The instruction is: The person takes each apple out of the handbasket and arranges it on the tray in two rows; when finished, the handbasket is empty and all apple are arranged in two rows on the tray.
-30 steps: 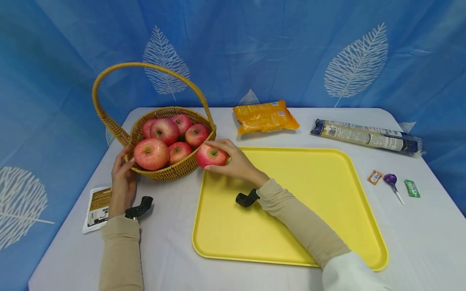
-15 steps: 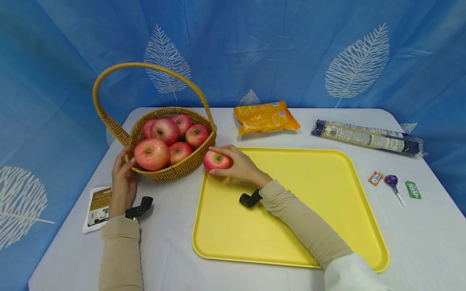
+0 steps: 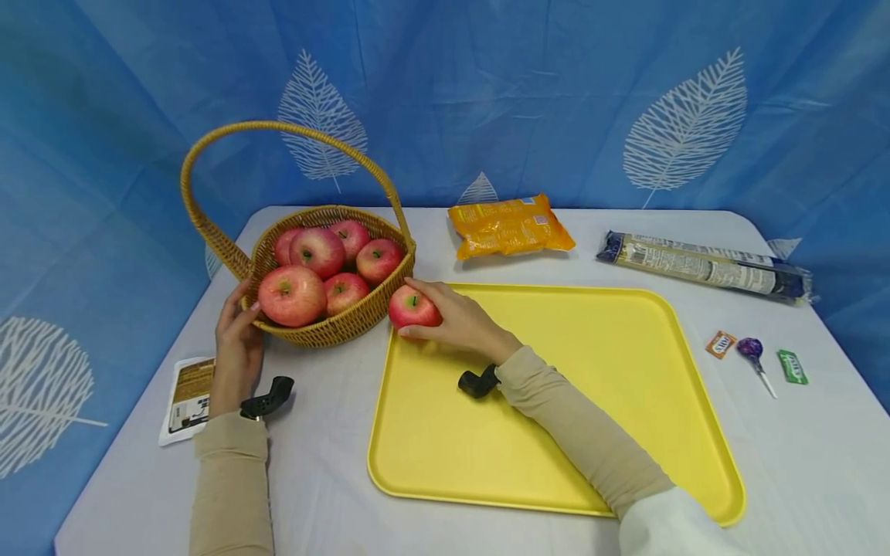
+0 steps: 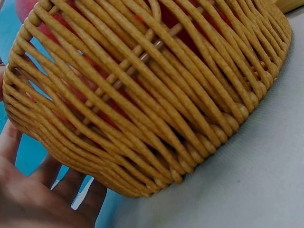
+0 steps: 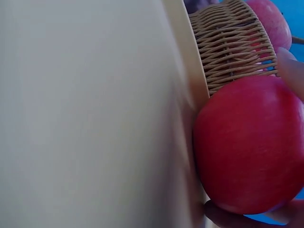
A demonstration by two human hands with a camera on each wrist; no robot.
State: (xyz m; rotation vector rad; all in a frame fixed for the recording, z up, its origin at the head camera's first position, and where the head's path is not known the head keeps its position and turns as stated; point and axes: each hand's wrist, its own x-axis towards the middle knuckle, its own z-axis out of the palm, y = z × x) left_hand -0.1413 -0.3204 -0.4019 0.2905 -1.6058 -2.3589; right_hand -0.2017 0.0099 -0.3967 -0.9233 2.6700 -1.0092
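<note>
In the head view, a red apple [image 3: 415,306] is gripped by my right hand [image 3: 462,320] at the back left corner of the yellow tray [image 3: 487,463]. The right wrist view has this apple [image 5: 249,145] close to the tray rim [image 5: 197,52], thumb and fingers around it. My left hand [image 3: 236,340] holds the near left rim of a wicker basket [image 3: 341,328], thumb over the edge. Seen from the left wrist, its fingers [image 4: 71,183] spread along the outside of the weave [image 4: 156,99]. Several apples [image 3: 292,296] lie inside the basket.
Behind the tray lies an orange packet [image 3: 511,226]. A long clear-and-blue package [image 3: 705,265] is at the back right. A lollipop [image 3: 751,349], an orange wrapped sweet [image 3: 721,344] and a green one [image 3: 792,367] lie right of the tray. Beside my left forearm is a flat packet [image 3: 189,398].
My right hand has carried the apple a little to the right, away from the basket's side and over the tray corner. The left hand stays on the basket.
</note>
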